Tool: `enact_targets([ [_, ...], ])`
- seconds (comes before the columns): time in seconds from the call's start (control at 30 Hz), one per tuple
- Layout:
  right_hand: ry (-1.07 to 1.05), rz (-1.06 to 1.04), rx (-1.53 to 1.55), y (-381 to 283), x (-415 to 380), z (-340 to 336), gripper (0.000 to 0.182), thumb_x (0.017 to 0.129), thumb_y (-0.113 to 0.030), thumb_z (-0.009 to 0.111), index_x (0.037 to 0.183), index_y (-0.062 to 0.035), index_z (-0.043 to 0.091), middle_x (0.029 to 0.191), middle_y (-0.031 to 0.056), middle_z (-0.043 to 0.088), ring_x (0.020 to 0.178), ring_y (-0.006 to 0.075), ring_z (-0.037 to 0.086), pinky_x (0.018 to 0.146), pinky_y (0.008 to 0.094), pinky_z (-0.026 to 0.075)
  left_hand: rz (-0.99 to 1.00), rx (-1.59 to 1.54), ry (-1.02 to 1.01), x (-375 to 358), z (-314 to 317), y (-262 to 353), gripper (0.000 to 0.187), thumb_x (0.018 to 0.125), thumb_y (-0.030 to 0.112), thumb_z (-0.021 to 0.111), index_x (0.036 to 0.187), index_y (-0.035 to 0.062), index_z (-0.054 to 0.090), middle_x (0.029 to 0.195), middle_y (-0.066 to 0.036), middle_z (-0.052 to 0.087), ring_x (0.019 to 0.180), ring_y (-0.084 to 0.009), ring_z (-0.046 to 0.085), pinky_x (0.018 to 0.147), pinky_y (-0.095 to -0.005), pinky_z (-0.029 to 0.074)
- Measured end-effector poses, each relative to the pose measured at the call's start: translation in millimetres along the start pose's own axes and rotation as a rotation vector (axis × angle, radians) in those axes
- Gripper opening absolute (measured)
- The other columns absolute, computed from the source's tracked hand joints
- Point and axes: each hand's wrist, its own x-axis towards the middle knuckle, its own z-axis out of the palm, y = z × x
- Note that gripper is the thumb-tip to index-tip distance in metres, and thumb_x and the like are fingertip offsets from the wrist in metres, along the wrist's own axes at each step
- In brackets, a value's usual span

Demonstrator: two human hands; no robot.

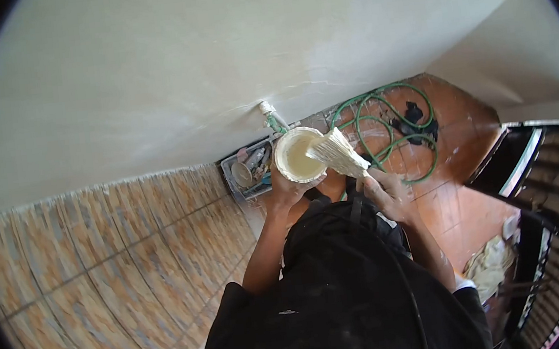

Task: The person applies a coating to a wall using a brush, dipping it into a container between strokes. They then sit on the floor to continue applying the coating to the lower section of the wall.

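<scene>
My left hand (289,188) is wrapped round the near side of a round tub (302,160) with pale cream paint inside and smears on its rim. In my right hand (386,192) is the handle of a wide paintbrush (337,153) coated in cream paint. The brush's bristle end lies at the right side of the tub's opening, tilted up to the left. Both hands are in front of my body, above the floor.
A pale wall (166,70) rises ahead, with a tap (270,114) on it. Below stand a grey crate (230,173) of tools, a coiled green hose (395,140) and a dark cloth (417,122). A dark railing (557,220) and pale cloth (490,267) are at right.
</scene>
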Motion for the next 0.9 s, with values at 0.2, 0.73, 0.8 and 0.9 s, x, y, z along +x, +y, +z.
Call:
enact_targets([
  [0.2, 0.263, -0.403, -0.046, 29.3, 34.8, 10.3, 0.036, 0.092, -0.033, 0.041, 0.074, -0.0027, 0.050, 0.058, 0.0085, 0.045, 0.049, 0.0202, 0.048, 0.049, 0.0327, 0.038, 0.123, 0.160, 0.188, 24.3, 14.1, -4.6, 0.083, 0.053, 0.019, 0.086, 0.120, 0.0020, 0.040, 0.116, -0.010, 0.050, 0.105, -0.0200, 0.050, 0.090, -0.0337, 0.042],
  [0.73, 0.673, -0.334, 0.010, 55.2, 238.9, -38.4, 0.039, 0.092, -0.031, 0.044, 0.071, 0.0009, 0.047, 0.052, 0.0208, 0.040, 0.045, 0.0338, 0.042, 0.046, 0.0390, 0.035, 0.312, 0.384, 0.490, -0.1, 24.9, 25.3, 0.098, 0.065, 0.055, 0.070, 0.133, 0.0029, 0.022, 0.117, -0.019, 0.045, 0.107, -0.0337, 0.047, 0.089, -0.0460, 0.040],
  [0.8, 0.674, -0.282, -0.026, 71.1, 244.5, -36.0, 0.040, 0.092, -0.032, 0.043, 0.072, 0.0016, 0.049, 0.052, 0.0193, 0.042, 0.046, 0.0322, 0.045, 0.048, 0.0383, 0.036, 0.365, 0.281, 0.447, 9.4, 40.3, 39.4, 0.097, 0.066, 0.057, 0.069, 0.133, 0.0036, 0.023, 0.117, -0.019, 0.045, 0.107, -0.0334, 0.047, 0.088, -0.0455, 0.041],
  [0.9, 0.691, -0.186, -0.076, 106.3, 247.2, -26.6, 0.042, 0.092, -0.034, 0.041, 0.074, 0.0031, 0.051, 0.053, 0.0195, 0.044, 0.048, 0.0334, 0.047, 0.050, 0.0388, 0.038, 0.369, 0.313, 0.435, 8.3, 38.3, 39.9, 0.097, 0.067, 0.057, 0.067, 0.133, 0.0032, 0.022, 0.117, -0.019, 0.045, 0.107, -0.0331, 0.047, 0.089, -0.0455, 0.040],
])
